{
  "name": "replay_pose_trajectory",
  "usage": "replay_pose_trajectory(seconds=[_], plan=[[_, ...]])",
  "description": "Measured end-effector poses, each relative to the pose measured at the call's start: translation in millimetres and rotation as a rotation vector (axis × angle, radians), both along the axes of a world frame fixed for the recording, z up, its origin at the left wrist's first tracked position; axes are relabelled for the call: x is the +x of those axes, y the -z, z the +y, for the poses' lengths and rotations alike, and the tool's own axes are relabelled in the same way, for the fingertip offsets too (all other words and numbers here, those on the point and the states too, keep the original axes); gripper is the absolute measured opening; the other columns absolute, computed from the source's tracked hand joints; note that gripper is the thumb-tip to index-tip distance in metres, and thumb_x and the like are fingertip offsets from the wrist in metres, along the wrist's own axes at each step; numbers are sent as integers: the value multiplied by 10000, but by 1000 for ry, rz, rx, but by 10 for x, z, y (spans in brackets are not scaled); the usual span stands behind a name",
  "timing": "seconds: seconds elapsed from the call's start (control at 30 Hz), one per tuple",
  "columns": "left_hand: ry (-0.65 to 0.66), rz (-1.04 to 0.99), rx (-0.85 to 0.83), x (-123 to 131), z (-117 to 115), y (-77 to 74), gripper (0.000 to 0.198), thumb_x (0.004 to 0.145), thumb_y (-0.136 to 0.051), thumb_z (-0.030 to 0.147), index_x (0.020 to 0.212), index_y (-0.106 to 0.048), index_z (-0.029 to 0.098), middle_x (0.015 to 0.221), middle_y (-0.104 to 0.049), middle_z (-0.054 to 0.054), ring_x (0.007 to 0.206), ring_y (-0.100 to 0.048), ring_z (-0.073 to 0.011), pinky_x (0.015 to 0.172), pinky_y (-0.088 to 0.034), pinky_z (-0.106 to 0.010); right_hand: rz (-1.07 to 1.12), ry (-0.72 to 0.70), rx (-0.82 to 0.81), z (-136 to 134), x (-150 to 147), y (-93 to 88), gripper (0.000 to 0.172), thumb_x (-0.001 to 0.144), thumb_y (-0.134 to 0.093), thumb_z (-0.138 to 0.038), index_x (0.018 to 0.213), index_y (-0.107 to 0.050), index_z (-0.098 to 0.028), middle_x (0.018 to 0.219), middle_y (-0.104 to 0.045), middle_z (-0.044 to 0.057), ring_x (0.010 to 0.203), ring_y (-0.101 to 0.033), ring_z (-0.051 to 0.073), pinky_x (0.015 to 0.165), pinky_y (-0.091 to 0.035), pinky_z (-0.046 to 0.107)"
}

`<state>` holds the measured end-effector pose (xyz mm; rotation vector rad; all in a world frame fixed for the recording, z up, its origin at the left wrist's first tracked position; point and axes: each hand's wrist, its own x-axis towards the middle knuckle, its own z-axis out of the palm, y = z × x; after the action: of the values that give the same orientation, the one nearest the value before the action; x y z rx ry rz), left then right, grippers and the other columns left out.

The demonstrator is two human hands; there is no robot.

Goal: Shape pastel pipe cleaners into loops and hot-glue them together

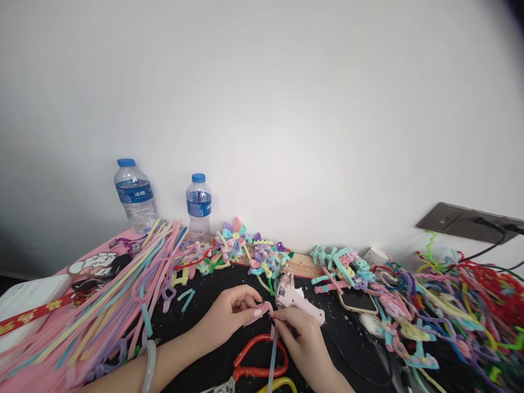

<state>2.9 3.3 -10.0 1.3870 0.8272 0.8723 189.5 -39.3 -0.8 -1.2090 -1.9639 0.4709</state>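
Observation:
Near the front middle, my left hand (232, 312) pinches a looped pink pipe cleaner (266, 309) between thumb and fingers. My right hand (302, 339) grips the same pipe cleaner from the other side, its fingertips pressed together. Below the fingers a pale strip (273, 352) hangs down; I cannot make out if it is part of the pipe cleaner. Under it lie scissors with a red handle (244, 372), beside a yellow handle (282, 383). Just beyond my right hand rests a pale pink glue gun (297, 299).
Long pastel pipe cleaners (118, 289) spread over the left side. Two water bottles (135, 196) stand against the wall. Finished pipe-cleaner flowers (235, 236) lie at the back. To the right are a phone (357, 301), a tangled colourful heap (442, 311) and a wall socket (450, 221) with cables.

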Motion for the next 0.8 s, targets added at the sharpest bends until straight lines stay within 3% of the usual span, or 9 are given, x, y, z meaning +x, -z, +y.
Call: replay_pose_trajectory(seconds=[0.8], plan=[[21,14,-17,1,17,-15,229,747,-675,323,822,-584,126,667,-595,6,559,-442,-97,531,-325,-211,-9,-5,-39,2,14,32,178,838,-528,-100,789,-682,-175,704,-692,34,634,-633,164,591,-467,221]])
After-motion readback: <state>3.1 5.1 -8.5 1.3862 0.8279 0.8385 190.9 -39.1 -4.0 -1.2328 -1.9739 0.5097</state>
